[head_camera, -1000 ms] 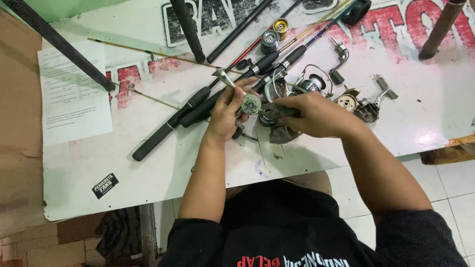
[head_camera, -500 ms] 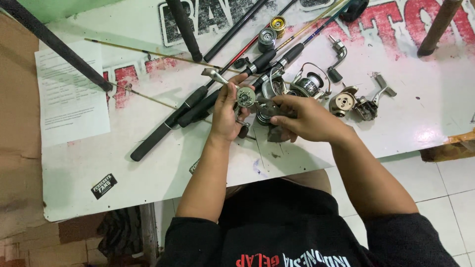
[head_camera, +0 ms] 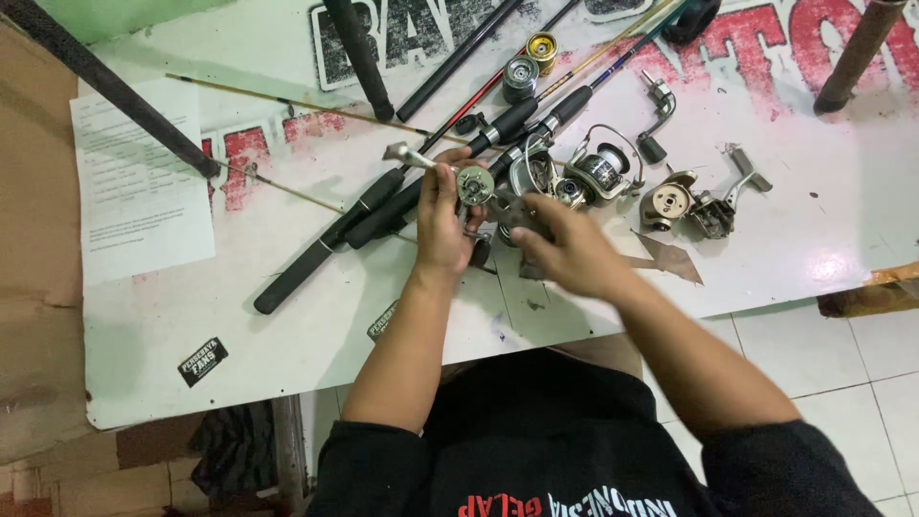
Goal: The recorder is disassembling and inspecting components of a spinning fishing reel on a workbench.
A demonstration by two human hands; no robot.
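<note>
Left hand [head_camera: 442, 225]: fingers clenched on a small round reel part [head_camera: 475, 185] with a bent metal handle [head_camera: 407, 155], held just above the white counter [head_camera: 287, 335]. Right hand [head_camera: 565, 251]: fingers loosely curled over a dark reel body [head_camera: 512, 213] beside the left hand; whether they grasp it cannot be told. Black-gripped fishing rods [head_camera: 383, 206] lie diagonally under and behind the hands. Silver spinning reel [head_camera: 598, 172] just beyond the right hand; dismantled reel pieces [head_camera: 684, 203] further right. Printed sheet of paper [head_camera: 144, 182] at counter's left.
</note>
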